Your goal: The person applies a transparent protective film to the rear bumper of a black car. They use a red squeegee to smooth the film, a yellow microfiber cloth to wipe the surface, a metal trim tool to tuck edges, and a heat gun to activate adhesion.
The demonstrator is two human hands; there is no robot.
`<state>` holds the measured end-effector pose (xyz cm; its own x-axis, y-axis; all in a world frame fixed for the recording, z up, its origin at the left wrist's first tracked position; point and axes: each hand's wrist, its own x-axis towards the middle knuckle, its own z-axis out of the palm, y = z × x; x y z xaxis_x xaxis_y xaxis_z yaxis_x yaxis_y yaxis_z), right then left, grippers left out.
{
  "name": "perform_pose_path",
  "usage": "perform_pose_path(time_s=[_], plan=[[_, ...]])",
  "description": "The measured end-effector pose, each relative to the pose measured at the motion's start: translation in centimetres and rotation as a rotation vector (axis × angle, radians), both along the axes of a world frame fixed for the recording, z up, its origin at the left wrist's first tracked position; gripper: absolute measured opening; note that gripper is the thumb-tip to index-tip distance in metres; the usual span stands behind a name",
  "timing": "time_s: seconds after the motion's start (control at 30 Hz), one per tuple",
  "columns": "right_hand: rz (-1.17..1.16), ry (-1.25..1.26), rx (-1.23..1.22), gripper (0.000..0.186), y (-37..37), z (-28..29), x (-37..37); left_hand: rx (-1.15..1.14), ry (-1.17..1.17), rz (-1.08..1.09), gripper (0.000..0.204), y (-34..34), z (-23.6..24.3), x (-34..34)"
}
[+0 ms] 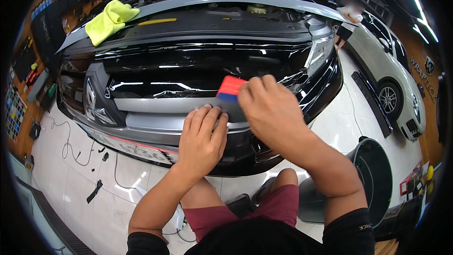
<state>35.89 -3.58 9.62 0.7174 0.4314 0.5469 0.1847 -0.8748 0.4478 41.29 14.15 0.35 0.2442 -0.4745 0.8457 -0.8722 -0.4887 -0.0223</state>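
Across most of the view stands a black car (188, 63). To the right of this black car, well apart, is a white car (373, 60). In front of the black car's right end is a dark bin (377, 174). Along the black car's front runs a grey bar (163, 105), and above this front, at the left, is draped a yellow cloth (108, 21). On the car's bar the left hand (203, 134) rests, its fingers almost straight. At the same front the right hand (270, 106) holds a red and blue scraper (231, 86) by the bar's upper edge
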Motion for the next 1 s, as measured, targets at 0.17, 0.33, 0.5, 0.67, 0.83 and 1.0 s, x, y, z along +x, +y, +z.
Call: perform_pose_path(time_s=[0.17,0.33,0.5,0.67,0.83,1.0], plan=[[-0.138,0.044,-0.059,0.027,-4.0,0.6,-2.1,-0.057,0.22,-0.002,0.032,4.3,-3.4,-2.2],[-0.052,-0.033,0.06,0.029,-2.6,0.7,-4.0,-0.136,0.364,-0.023,0.03,6.7,-5.6,-3.3],[-0.015,0.036,-0.026,0.027,1.0,0.0,0.4,-0.118,0.389,-0.184,0.029,3.9,-4.2,-4.3],[-0.172,0.086,0.007,0.025,-6.8,0.9,-3.3,-0.172,0.577,-0.094,0.026,7.6,-7.5,-5.1],[-0.094,-0.048,0.243,0.035,-7.3,1.6,-5.6,-0.166,0.366,-0.048,0.026,7.6,-4.1,-3.8],[0.167,-0.128,0.18,0.023,-2.7,0.8,-1.5,-0.105,0.103,-0.056,0.025,2.9,3.5,-0.4]])
